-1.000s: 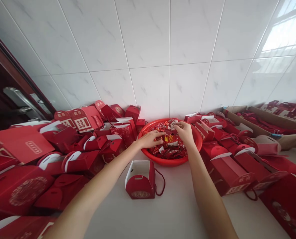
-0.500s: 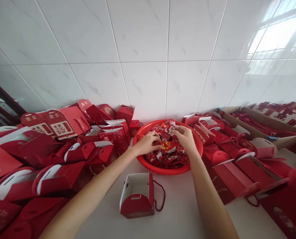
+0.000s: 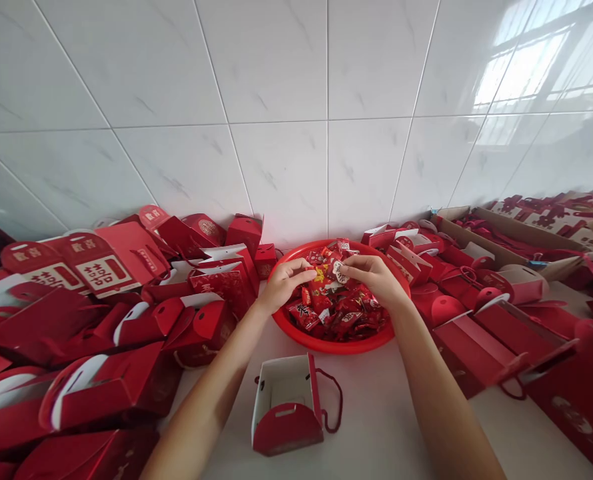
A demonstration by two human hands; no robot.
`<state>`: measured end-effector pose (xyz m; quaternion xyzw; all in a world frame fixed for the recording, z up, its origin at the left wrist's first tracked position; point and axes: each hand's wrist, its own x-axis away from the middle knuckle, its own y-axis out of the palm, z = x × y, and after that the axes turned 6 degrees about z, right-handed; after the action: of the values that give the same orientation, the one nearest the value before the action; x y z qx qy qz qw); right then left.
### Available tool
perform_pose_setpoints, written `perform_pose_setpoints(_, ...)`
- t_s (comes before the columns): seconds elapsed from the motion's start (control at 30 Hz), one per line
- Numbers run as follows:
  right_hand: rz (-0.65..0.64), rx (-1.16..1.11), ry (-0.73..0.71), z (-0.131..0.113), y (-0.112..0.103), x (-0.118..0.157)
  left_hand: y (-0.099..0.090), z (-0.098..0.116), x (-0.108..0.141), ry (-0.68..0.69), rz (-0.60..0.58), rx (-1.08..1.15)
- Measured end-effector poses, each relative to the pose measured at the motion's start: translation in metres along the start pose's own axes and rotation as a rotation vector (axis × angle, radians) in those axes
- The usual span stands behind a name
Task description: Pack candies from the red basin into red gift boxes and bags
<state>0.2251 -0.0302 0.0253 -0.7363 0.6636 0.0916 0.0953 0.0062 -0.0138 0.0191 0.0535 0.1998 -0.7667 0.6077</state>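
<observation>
— I'm on the head feed from afar; where are the hands?

— Both over the red plastic basket! The left hand pinches a yellow-printed packet by its edge; the right hand grips a white-labelled packet between thumb and fingers.

— And I see those two where, exactly?

— Close together, above the loose wrapped packets in the basket.

— What's in front?

— I've got an open-topped red box on the white table, near the basket, and more red boxes crowding both sides.
</observation>
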Motion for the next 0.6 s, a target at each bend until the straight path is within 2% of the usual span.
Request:
perform_pose_setpoints(0.07, 0.071, 0.005, -0.016, 0.001, 0.001, 0.0, 0.0, -0.006, 0.001, 0.006, 0.061, -0.008)
perform_pose_setpoints(0.13, 0.211, 0.079, -0.037, 0.004, 0.0, -0.002, 0.0, -0.011, 0.002, -0.005, 0.062, -0.076)
perform_pose_setpoints(0.2, 0.367, 0.176, -0.057, 0.009, -0.002, -0.004, -0.002, -0.015, 0.003, -0.006, 0.012, -0.193)
perform_pose_setpoints(0.27, 0.463, 0.236, -0.066, 0.013, -0.005, -0.006, -0.003, -0.016, 0.004, 0.014, -0.086, -0.329)
perform_pose_setpoints(0.33, 0.477, 0.247, -0.07, 0.014, -0.005, -0.007, 0.0, -0.013, 0.003, 0.079, -0.229, -0.467)
perform_pose_setpoints(0.47, 0.418, 0.314, -0.126, 0.013, 0.0, -0.006, 0.013, 0.001, -0.003, 0.241, -0.519, -0.757)
perform_pose_setpoints(0.53, 0.39, 0.374, -0.157, 0.012, 0.001, -0.006, 0.019, 0.008, -0.006, 0.221, -0.597, -0.959)
perform_pose_setpoints(0.6, 0.383, 0.409, -0.158, 0.013, 0.001, -0.006, 0.02, 0.013, -0.01, 0.152, -0.606, -1.115)
